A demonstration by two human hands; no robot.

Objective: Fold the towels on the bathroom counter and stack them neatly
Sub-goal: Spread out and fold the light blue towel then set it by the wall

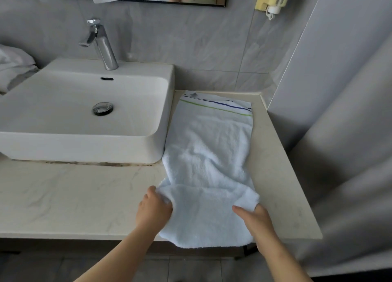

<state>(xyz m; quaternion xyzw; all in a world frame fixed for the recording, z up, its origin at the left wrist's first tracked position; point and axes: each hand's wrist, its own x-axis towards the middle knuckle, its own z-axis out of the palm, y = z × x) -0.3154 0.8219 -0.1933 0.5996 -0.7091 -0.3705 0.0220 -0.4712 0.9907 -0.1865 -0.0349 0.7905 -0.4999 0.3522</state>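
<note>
gripped the pale blue towel [209, 154] at both near-fold corners with left hand [153, 209] and right hand [254, 220], fingers curled into it; seemed light, soft, floppy.

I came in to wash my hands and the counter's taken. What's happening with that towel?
A person is folding a pale blue towel spread on the counter, right of the sink. The left hand and the right hand each pinch one side of its near part, where a fold is bunched up. Its striped far end lies flat by the wall. White cloth sits left of the sink.
</note>
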